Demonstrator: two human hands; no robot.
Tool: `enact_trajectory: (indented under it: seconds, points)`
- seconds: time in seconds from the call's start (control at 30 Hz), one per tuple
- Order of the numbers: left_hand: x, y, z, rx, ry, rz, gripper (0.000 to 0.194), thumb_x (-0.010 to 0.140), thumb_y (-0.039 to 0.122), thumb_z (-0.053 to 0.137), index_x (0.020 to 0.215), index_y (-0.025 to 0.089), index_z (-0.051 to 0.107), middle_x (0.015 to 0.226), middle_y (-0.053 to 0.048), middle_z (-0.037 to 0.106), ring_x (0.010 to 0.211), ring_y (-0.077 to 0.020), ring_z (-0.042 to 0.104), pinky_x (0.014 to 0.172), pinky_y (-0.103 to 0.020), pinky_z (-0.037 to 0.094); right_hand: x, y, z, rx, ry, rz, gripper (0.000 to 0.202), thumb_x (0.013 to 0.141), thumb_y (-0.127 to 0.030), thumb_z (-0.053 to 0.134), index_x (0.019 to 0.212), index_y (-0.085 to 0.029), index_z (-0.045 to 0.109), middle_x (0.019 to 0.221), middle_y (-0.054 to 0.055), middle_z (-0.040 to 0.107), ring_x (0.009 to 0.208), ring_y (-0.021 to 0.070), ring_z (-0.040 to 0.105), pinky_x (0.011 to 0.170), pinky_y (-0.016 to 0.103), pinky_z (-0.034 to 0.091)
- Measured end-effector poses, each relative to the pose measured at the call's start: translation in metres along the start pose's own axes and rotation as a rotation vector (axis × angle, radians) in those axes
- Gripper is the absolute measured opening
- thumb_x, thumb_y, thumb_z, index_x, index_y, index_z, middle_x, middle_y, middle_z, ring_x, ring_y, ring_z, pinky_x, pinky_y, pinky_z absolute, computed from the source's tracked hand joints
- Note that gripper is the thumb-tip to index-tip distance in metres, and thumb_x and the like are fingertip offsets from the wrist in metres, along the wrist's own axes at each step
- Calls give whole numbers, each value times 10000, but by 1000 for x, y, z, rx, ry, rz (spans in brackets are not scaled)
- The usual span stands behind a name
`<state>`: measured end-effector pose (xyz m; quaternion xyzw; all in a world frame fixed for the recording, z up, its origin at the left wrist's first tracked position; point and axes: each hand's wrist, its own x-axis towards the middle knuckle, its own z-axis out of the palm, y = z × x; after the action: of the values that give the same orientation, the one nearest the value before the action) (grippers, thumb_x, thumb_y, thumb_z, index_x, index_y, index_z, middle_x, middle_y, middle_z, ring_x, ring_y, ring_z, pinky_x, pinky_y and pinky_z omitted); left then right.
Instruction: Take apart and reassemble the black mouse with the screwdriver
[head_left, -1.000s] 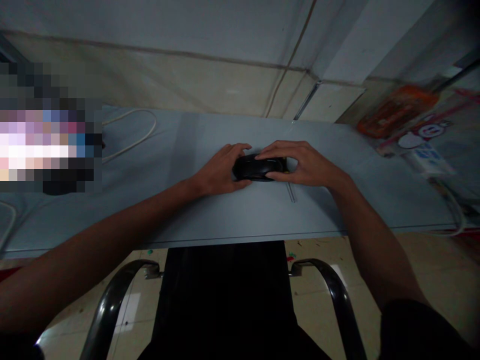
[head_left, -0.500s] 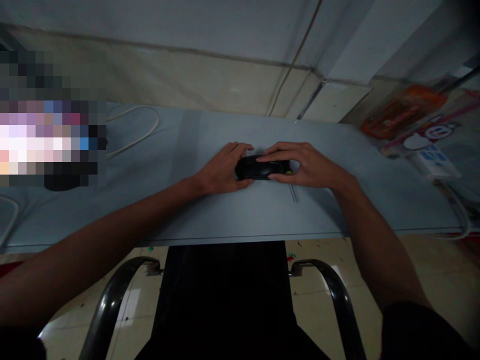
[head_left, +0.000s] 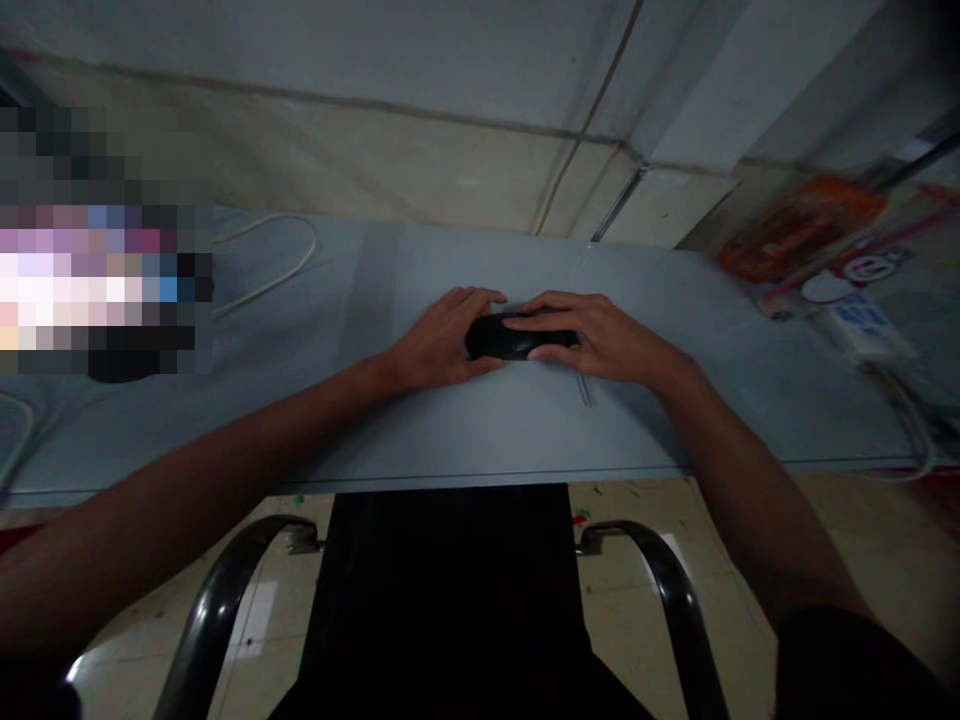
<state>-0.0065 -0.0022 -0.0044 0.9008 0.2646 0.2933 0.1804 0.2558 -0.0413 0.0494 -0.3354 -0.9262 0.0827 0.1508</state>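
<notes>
A black, rounded, elongated object (head_left: 506, 338), which looks like a computer mouse, lies on the grey-blue table between my hands. My left hand (head_left: 448, 340) holds its left end, thumb on the near side and fingers on the far side. Around its right part is my right hand (head_left: 596, 338), with fingers over the top and the thumb along the near edge. A thin, clear strip (head_left: 586, 390) rests on the table just below my right hand. A bit of yellow-green shows by my right palm.
A white cable (head_left: 307, 255) loops at the left beside a blurred-out area. An orange package (head_left: 806, 228) and a white box with blue marks (head_left: 870, 325) are at the right. The table's front edge (head_left: 450, 482) runs above my lap, between chair armrests.
My right hand has shifted slightly left, further over the black object, and its fingers lie flatter on it. The black object has moved slightly left. My left hand has barely moved.
</notes>
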Motion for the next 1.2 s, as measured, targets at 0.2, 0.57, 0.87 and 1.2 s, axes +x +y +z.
enact_trajectory:
  seconds: [0.2, 0.57, 0.87, 1.2]
  points:
    - [0, -2, 2, 27, 35, 10, 624, 869, 475, 776, 1370, 184, 543, 1298, -118, 680, 1188, -258, 636, 1070, -416, 523, 2, -3, 8, -35, 8, 47, 565, 1017, -554, 565, 1471, -224, 626, 1370, 141, 678, 1224, 278, 675, 1063, 450, 547]
    - [2, 5, -6, -72, 140, 42, 621, 1037, 584, 552, 1474, 143, 540, 1347, -137, 688, 1224, -224, 670, 1096, -363, 527, 9, -12, 15, -157, 301, 232, 524, 969, -575, 646, 1327, -193, 662, 1253, 112, 773, 1105, 276, 755, 1011, 434, 580]
    - [0, 2, -3, -53, 192, 53, 478, 1059, 493, 558, 1405, 167, 608, 1332, -113, 721, 1243, -215, 686, 1125, -364, 532, 5, -4, 13, -115, 191, 221, 606, 992, -472, 631, 1511, -172, 548, 1449, 122, 682, 1289, 281, 691, 1131, 451, 537]
    - [2, 7, -10, -121, 246, -278, 394, 1003, 419, 515, 1309, 195, 624, 1219, -86, 752, 1046, -215, 726, 981, -363, 580, 1, 7, 17, -379, 38, 524, 564, 925, -178, 549, 1464, -13, 567, 1467, 232, 636, 1330, 350, 641, 1139, 501, 519]
